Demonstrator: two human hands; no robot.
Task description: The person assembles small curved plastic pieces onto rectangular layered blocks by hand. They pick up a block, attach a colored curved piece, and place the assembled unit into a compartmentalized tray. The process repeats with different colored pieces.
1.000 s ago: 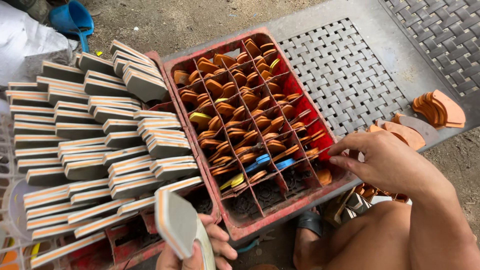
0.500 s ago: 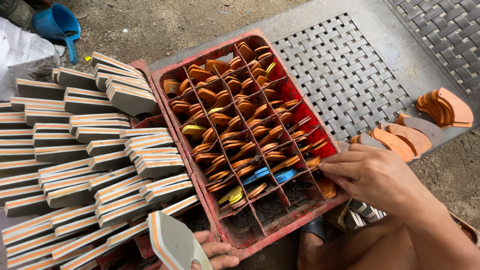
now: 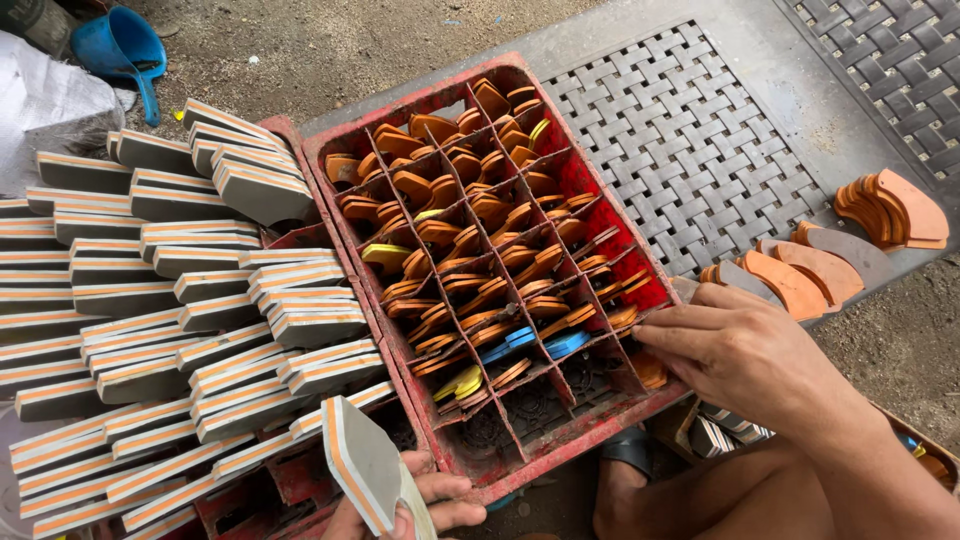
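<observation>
My left hand (image 3: 420,500) gripped a grey sole (image 3: 362,462) upright (edge out, ready); right hand (image 3: 745,350), fingers loosely curled, empty, rested on crate (image 3: 560,445) rim, steadying it.

At your far left you have a blue plastic scoop (image 3: 118,47) beside a white sack (image 3: 50,115); far right lies a grey woven plastic panel (image 3: 700,150).

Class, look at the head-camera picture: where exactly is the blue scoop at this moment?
The blue scoop lies on the bare ground in the top left corner of the head view, beside a white sack and just above the stacked grey-and-orange wedges.
</observation>
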